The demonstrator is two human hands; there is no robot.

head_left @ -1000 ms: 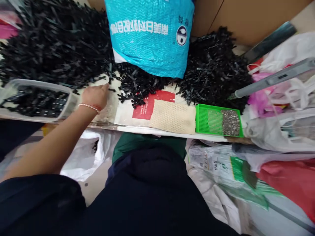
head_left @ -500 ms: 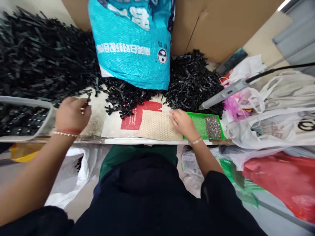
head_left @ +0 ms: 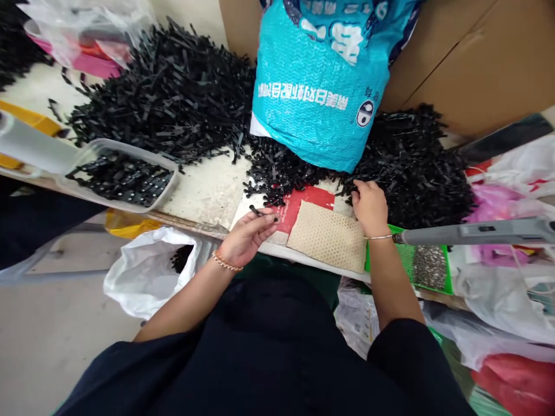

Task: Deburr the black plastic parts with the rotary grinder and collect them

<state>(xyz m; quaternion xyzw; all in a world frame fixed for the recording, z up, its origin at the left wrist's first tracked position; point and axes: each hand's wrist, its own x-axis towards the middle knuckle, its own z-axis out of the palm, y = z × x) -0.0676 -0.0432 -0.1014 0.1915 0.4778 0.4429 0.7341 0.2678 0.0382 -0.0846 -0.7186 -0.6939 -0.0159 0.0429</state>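
Note:
Between the thumb and fingers of my left hand (head_left: 251,236) is a small dark strip-shaped part (head_left: 260,213), held above the front of the table. My right hand (head_left: 372,205) is at the near edge of the right-hand pile of black strips (head_left: 416,173), its fingers bent down and together; what they pinch is hidden. Just below that hand lies a beige dimpled mat (head_left: 329,234), partly over a red and white sheet (head_left: 318,198). Beside my right wrist is a green tray (head_left: 450,271) with tiny metallic pieces (head_left: 429,267).
A grey screwdriver-like tool (head_left: 468,232) hangs close to my right forearm. A blue sack (head_left: 321,86) stands among black strips (head_left: 173,92). To the left sits a clear plastic tub (head_left: 167,193) of black parts, with an open white bag (head_left: 147,271) below the table edge.
My left hand has come from the left side to beside the mat, carrying the dark part. The right hand has moved off the mat up to the black strips. The view has turned leftward.

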